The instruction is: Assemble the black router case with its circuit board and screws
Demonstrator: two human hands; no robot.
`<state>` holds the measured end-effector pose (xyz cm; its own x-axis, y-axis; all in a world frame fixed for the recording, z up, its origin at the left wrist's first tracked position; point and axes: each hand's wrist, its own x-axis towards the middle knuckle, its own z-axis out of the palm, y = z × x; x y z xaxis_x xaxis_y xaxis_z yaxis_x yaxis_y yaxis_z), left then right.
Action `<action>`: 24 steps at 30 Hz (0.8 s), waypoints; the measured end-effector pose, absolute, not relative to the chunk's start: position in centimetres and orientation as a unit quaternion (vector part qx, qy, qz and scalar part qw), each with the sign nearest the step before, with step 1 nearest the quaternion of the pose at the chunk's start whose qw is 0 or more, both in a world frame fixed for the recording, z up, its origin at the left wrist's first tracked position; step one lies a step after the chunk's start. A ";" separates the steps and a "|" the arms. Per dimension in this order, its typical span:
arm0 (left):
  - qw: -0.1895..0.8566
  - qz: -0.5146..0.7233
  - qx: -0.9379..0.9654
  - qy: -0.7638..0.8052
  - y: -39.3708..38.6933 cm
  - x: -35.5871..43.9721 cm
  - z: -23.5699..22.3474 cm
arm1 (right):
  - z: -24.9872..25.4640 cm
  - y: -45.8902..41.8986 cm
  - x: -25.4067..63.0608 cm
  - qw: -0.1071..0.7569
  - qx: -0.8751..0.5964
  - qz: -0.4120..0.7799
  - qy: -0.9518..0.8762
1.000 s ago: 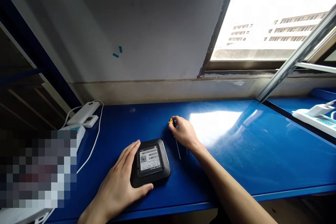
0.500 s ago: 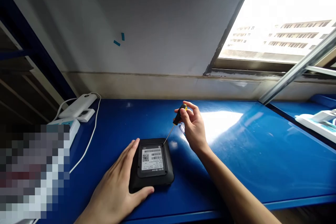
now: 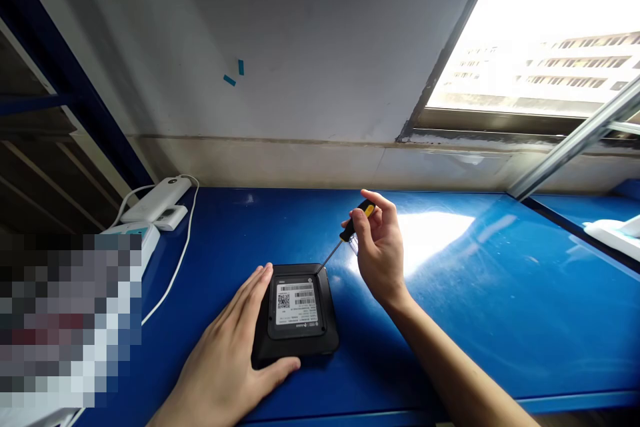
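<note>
A square black electronic box (image 3: 300, 344) lies on the blue table with its labelled side up. On it is a white label (image 3: 298, 307) with barcodes and a QR code. My left hand (image 3: 227, 340) grips the box, fingers along its left side and thumb along the near edge. My right hand (image 3: 383, 250) is closed around the black and yellow handle of a screwdriver (image 3: 369, 209). The tilted shaft reaches down to the far right corner of the box's raised panel. Partly behind my right hand lies a small clear object (image 3: 353, 243) I cannot make out.
White power strips (image 3: 133, 233) and a white adapter (image 3: 157, 200) with a cable (image 3: 183, 257) lie at the left. Another white strip (image 3: 613, 237) is at the far right, past a metal post (image 3: 575, 140). A wall and window stand behind the blue table (image 3: 500, 320).
The view has shifted slightly, so everything sits a little further right. The screwdriver leans more to the right, its handle turned in my right hand. My left hand stays on the box.
</note>
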<state>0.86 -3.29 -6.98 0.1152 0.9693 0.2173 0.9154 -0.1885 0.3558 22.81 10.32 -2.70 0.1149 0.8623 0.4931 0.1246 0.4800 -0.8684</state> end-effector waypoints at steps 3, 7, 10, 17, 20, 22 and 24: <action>0.059 0.199 0.746 0.632 -3.2 0.8 -7.0 | -2.7 10.2 22.6 0.637 -0.402 0.311 -0.580; 0.049 0.197 0.749 0.630 -3.3 0.8 -7.0 | -2.6 10.1 22.6 0.655 -0.369 0.356 -0.555; 0.041 0.205 0.752 0.625 -3.3 0.9 -7.0 | -2.5 10.1 22.7 0.653 -0.384 0.345 -0.555; 0.031 0.200 0.756 0.623 -3.2 0.8 -7.0 | -2.4 9.8 22.6 0.645 -0.423 0.318 -0.551; 0.031 0.194 0.756 0.625 -3.2 0.8 -6.9 | -2.4 9.8 22.6 0.654 -0.381 0.367 -0.540; 0.028 0.195 0.755 0.625 -3.1 0.9 -6.9 | -2.4 9.9 22.6 0.654 -0.372 0.388 -0.533; 0.026 0.196 0.756 0.624 -3.0 0.9 -6.9 | -2.4 10.0 22.7 0.653 -0.384 0.385 -0.528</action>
